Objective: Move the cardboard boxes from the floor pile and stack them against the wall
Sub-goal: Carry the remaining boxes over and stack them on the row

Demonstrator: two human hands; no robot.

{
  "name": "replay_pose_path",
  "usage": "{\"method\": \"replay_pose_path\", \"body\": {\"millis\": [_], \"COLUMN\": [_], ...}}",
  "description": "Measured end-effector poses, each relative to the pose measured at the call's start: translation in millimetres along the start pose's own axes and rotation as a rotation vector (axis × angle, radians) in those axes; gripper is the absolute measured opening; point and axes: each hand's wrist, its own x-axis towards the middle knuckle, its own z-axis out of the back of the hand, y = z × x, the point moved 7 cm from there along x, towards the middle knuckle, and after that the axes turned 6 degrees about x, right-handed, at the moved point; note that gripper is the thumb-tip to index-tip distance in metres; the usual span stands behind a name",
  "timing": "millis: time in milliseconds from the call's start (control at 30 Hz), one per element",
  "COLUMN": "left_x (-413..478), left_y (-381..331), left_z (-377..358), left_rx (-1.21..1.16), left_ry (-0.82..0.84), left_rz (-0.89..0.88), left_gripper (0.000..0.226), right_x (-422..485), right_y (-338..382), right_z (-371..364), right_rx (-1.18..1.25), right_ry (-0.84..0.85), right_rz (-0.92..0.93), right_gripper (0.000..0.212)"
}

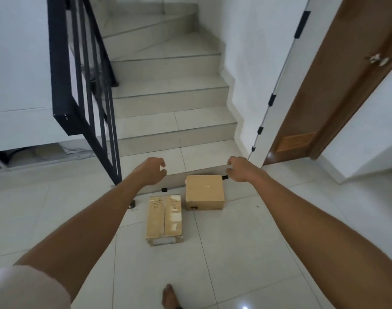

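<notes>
Two brown cardboard boxes lie on the tiled floor below me. The longer taped box (164, 219), with handwriting on top, is nearer. A squarer box (205, 191) sits just beyond it to the right, against the lowest stair step. My left hand (151, 171) hovers above and to the left of the boxes, fingers curled and apart, holding nothing. Above the squarer box's right corner, my right hand (239, 168) is likewise empty with loosely bent fingers. Both arms are stretched forward.
A tiled staircase (168, 90) rises straight ahead with a black metal railing (86, 90) on its left. A white wall (253, 63) and a brown wooden door (337, 81) stand on the right. My bare foot (169, 296) is on the floor at the bottom.
</notes>
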Motion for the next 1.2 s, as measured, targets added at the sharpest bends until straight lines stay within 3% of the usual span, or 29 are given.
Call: {"method": "replay_pose_path", "body": {"millis": [500, 867, 1000, 1200], "left_x": [138, 197, 206, 221], "left_y": [104, 183, 207, 231], "left_z": [26, 1, -43, -187], "left_rx": [-0.083, -0.264, -0.344, -0.500], "left_ry": [0.022, 0.067, 0.133, 0.279], "left_rz": [0.028, 0.243, 0.397, 0.607], "left_gripper": [0.036, 0.039, 0.039, 0.041], "right_x": [156, 293, 355, 442], "right_y": [96, 145, 151, 144], "right_z": [7, -30, -72, -172], "right_rx": [-0.015, -0.054, -0.095, -0.065], "right_ry": [0.055, 0.209, 0.315, 0.436], "right_rz": [-0.035, 0.053, 0.092, 0.102], "right_gripper": [0.048, 0.051, 0.052, 0.052]}}
